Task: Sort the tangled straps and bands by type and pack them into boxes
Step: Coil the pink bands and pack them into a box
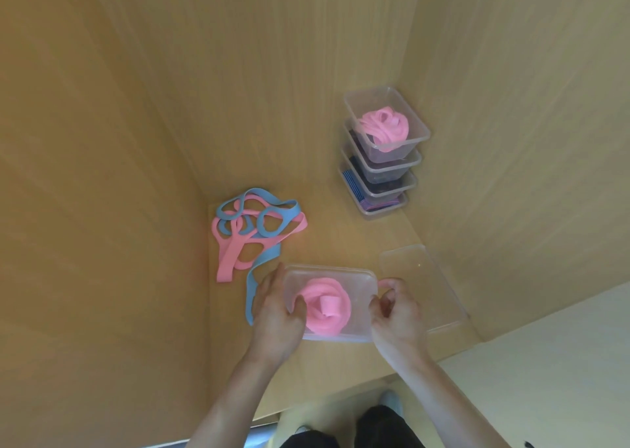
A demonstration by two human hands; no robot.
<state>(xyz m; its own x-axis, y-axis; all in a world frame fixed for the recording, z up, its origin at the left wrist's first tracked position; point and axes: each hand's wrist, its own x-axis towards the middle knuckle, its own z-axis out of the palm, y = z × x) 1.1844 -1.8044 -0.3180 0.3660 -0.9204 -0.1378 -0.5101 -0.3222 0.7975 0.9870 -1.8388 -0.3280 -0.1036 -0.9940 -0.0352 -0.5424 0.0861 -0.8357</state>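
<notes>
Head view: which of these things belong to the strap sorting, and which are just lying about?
In the job: clear box, held by left hand and right hand; coiled pink band inside it; pink-and-blue band tangle; stacked boxes; clear lid.
Not in it: wooden shelf; dark trousers.

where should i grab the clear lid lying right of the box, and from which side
Probably the left long edge of the clear lid, coming from the left: it lies flat with the wooden wall close along its right side, and that edge is nearest the right hand.
</notes>
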